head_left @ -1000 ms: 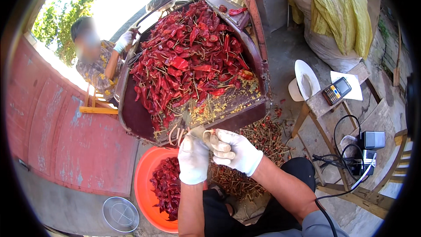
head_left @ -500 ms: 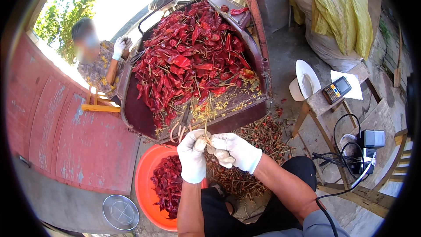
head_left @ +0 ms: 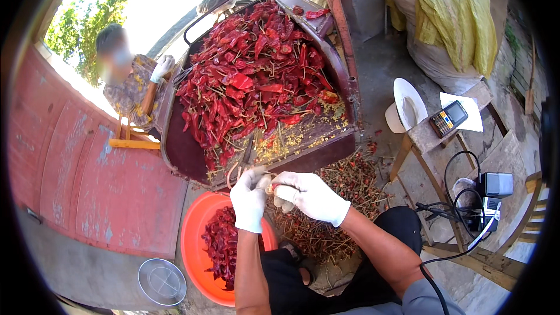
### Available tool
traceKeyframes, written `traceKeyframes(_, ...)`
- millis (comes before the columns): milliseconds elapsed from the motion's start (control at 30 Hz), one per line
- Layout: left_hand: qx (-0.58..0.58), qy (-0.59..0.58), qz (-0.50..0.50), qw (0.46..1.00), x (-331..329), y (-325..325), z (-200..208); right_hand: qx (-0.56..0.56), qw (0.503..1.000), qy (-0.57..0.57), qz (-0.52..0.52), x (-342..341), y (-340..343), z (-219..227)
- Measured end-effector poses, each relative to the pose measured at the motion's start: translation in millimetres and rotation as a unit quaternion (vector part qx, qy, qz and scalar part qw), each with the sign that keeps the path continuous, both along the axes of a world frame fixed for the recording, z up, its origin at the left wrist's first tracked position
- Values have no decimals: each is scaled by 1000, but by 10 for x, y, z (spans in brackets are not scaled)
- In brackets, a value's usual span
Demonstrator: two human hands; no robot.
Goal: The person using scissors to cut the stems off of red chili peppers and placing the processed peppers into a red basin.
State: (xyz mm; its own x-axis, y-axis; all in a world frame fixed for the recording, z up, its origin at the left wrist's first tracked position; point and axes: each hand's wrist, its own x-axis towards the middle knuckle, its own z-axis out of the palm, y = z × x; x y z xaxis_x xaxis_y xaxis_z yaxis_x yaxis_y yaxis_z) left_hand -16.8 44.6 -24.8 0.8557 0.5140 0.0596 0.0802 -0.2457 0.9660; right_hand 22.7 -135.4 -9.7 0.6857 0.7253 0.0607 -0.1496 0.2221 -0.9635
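Both of my hands wear white gloves and meet at the near edge of the cart, above the floor litter. My left hand [head_left: 249, 198] is closed in a pinch; what its fingers hold is hidden. Close against it, my right hand [head_left: 309, 196] has its fingers curled and closed. A small reddish bit and a thin stem-like piece show between the fingertips, too small to name surely. Just beyond lies a big heap of dried red chili peppers [head_left: 251, 76] in the dark red cart bed [head_left: 332, 150]. Left of my left forearm, an orange basin [head_left: 192, 239] holds more red chili pieces [head_left: 221, 248].
Stems and scraps [head_left: 344, 198] cover the floor below my hands. A metal sieve [head_left: 162, 282] lies at lower left. Across the cart sits a gloved person [head_left: 131, 81]. At right are a wooden bench [head_left: 426, 137], a handheld device [head_left: 448, 119], a white hat [head_left: 408, 105] and cables [head_left: 452, 198].
The upright stem between my fingertips no longer shows there. My left hand has shifted slightly left and up, and the gap between my hands has changed. The other person's gloved hand has lowered slightly.
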Motion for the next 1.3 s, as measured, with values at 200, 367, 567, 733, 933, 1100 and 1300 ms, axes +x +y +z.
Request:
traceKeyframes(200, 200, 21, -41, 979, 237, 282, -261, 59, 995, 79, -14, 14, 20, 1)
traceKeyframes(367, 350, 50, -79, 932, 812, 224, -277, 47, 996, 81, -9, 38, 49, -14)
traceKeyframes(567, 586, 10, -108, 803, 1616, -36, -371, 55, 997, 59, -1, 87, 99, -57)
traceKeyframes(733, 658, 84, -70, 745, 1981, -103, -529, 37, 996, 80, -20, 107, 74, -27)
traceKeyframes(933, 630, 37, -40, 775, 1939, -39, -530, 15, 990, 120, -77, 193, 36, -84)
traceKeyframes(1100, 456, -63, 4, 888, 1466, 254, -397, 52, 971, 148, -179, 255, 75, -191)
traceKeyframes(1300, 12, 24, -27, 999, 394, -366, 242, 30, 953, 127, -273, 239, -8, -76)
